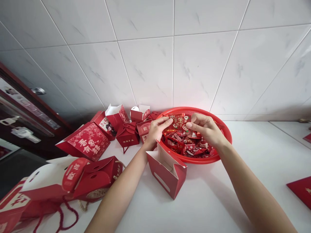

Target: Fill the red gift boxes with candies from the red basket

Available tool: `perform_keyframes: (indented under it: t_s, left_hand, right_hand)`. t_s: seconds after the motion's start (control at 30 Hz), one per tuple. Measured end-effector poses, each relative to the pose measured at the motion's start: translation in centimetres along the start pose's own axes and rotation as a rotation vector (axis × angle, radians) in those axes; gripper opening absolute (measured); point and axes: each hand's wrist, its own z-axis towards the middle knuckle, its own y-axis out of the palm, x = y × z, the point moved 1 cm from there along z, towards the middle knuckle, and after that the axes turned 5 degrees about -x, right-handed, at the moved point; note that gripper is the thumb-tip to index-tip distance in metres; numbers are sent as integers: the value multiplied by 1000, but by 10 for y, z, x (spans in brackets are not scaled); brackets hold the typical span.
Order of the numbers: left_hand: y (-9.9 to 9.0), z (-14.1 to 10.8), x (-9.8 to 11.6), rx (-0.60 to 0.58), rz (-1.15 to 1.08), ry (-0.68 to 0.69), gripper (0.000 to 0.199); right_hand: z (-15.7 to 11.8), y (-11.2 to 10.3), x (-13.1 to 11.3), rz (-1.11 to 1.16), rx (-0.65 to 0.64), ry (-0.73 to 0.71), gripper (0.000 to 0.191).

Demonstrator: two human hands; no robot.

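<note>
A red candy packet (179, 124) with gold and white lettering is stretched flat between my two hands, above the basket. My left hand (157, 129) pinches its left edge between thumb and fingers. At its right edge, my right hand (206, 129) grips with thumb and bent fingers. Below it, a red plastic basket (228, 134) holds many wrapped candies (194, 147) in red wrappers. Just in front of the basket, under my hands, an open red paper box (167, 171) stands upright with its top gaping and its pale inside showing.
Several red gift boxes (127, 134), some open, crowd the left side near the wall. More boxes with cords (70, 213) lie at the front left. A red card (302, 191) rests at the right edge. The tiled wall (145, 71) closes off the back.
</note>
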Motion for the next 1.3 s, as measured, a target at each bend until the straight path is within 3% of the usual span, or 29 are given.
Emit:
perform_keyframes:
  t_s: [0.17, 0.33, 0.43, 0.6, 0.73, 0.83, 0.97, 1.03, 1.17, 1.3]
  left_hand:
    - [-2, -1, 1, -1, 132, 66, 28]
    - [0, -1, 3, -97, 254, 45, 41]
    - [0, -1, 2, -56, 300, 62, 52]
    - [-3, 1, -1, 21, 54, 27, 46]
    - [0, -1, 3, -18, -84, -40, 39]
    - [2, -2, 7, 7, -103, -58, 41]
    - [4, -3, 7, 42, -93, -58, 44]
    - [4, -3, 6, 49, -87, -58, 44]
    - [5, -3, 4, 60, -79, -76, 44]
    - [5, -1, 1, 55, -90, -69, 43]
  right_hand:
    - [1, -2, 6, -97, 23, -35, 38]
    - [3, 1, 11, -233, 55, -84, 40]
    - [2, 5, 8, -213, 63, -88, 39]
    - [2, -5, 7, -225, 218, -69, 35]
    - [3, -23, 16, -483, 283, 101, 16]
    - [4, -31, 24, -807, 145, 244, 14]
    - [1, -26, 30, -1030, -288, 356, 37]
    - [-2, -22, 31, -1105, -432, 445, 43]
    - [-8, -17, 31, -1178, -558, 501, 55]
    - [-9, -14, 31, -1171, -578, 508, 66]
